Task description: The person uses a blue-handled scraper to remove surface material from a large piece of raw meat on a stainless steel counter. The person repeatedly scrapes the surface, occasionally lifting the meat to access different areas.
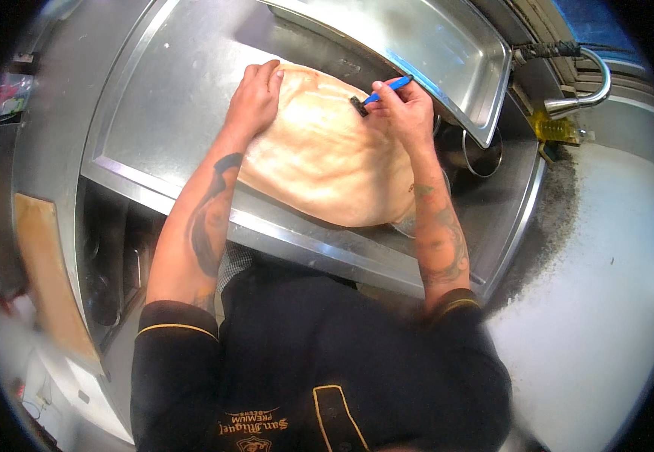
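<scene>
A large pale slab of raw pork with the skin side up (327, 152) lies across the metal drainboard, its right part over the sink. My left hand (256, 99) holds the slab at its far left corner, with the thumb on the skin. In my right hand (409, 110) is a blue-handled disposable razor (386, 91). The razor's dark head is at the skin near the slab's far right edge; whether it touches cannot be told.
A large stainless steel pan (451, 62) tilts over the sink behind the slab. Round metal vessels (482, 153) sit in the sink (510, 195). To the right are a faucet (592, 93) and a bottle of yellow liquid (556, 129). A wooden board (50, 265) stands at left.
</scene>
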`<move>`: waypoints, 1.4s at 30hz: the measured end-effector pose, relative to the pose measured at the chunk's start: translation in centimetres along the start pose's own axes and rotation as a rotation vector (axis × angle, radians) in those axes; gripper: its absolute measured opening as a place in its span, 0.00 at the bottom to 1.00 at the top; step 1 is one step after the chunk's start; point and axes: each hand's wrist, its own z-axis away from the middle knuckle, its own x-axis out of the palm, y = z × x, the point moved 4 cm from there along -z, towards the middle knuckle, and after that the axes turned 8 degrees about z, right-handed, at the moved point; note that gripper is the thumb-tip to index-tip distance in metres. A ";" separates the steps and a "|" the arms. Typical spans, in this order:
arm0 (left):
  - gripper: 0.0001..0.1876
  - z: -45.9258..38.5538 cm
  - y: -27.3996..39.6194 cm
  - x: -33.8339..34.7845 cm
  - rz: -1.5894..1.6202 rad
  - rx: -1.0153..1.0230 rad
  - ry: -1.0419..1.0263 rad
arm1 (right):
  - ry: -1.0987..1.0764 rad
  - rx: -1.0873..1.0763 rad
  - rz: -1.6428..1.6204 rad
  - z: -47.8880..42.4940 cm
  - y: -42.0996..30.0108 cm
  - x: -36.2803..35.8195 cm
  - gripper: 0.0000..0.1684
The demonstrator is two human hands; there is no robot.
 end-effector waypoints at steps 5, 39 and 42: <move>0.21 -0.3 -0.3 0.4 -0.017 0.028 0.002 | -0.408 0.102 -0.144 6.4 -0.7 7.9 0.09; 0.20 0.2 0.1 0.3 0.014 0.096 0.037 | 0.074 0.155 -0.080 2.7 -1.8 3.9 0.13; 0.20 0.1 0.2 0.4 0.013 0.072 0.031 | -0.004 0.255 -0.087 2.2 -0.1 5.7 0.14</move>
